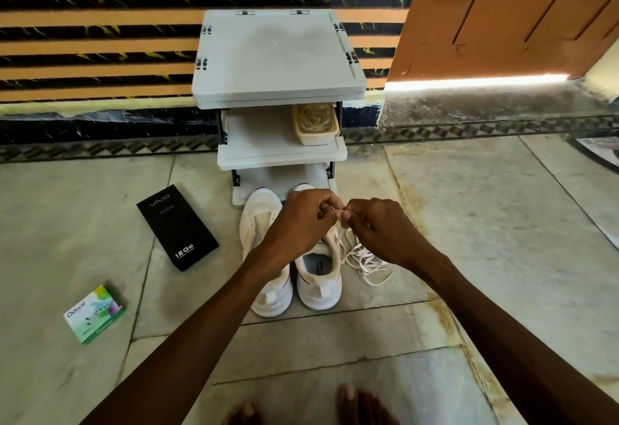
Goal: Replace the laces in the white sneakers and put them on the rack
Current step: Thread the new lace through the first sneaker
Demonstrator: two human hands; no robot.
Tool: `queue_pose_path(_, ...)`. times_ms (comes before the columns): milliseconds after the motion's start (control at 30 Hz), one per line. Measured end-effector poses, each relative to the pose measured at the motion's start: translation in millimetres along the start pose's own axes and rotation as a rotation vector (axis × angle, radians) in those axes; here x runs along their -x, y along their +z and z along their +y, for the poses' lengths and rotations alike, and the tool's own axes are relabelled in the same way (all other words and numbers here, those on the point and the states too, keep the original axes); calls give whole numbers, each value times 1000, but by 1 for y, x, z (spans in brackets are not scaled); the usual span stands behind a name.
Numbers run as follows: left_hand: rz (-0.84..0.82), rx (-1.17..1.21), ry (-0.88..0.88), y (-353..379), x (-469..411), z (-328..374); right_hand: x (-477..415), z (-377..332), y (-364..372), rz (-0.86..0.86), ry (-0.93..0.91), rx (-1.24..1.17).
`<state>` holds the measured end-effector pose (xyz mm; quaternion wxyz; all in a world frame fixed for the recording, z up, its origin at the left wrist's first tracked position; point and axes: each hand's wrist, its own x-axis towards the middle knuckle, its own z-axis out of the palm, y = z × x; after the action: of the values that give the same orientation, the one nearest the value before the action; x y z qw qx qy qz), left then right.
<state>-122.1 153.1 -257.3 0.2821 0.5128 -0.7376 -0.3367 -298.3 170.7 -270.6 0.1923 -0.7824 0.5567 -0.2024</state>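
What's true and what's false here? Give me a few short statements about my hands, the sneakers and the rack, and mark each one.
1. The left hand and the right hand both pinch the white lace over the sneakers. True.
2. The sneakers sit on the middle shelf of the rack. False: both stand on the floor in front of the rack.
3. A tub sits on the middle shelf. True.
4. The black box lies on top of the rack. False: it lies on the floor beside the sneakers.
5. A small green box lies on the floor. True.
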Motion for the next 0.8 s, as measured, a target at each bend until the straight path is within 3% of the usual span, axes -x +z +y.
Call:
queue_pose_path(233,64,-82,0,-11,0,1,-2,15,13,-16,17,178)
queue_pose_path(400,99,-44,9,-34,-4,11,10,66,28,24,256,84)
queue_pose_path(633,131,62,-14,-37,2,13,31,113,29,37,477,243)
queue_pose_path(800,-89,-72,-102,-35,-1,7,21,89,16,104,332,21)
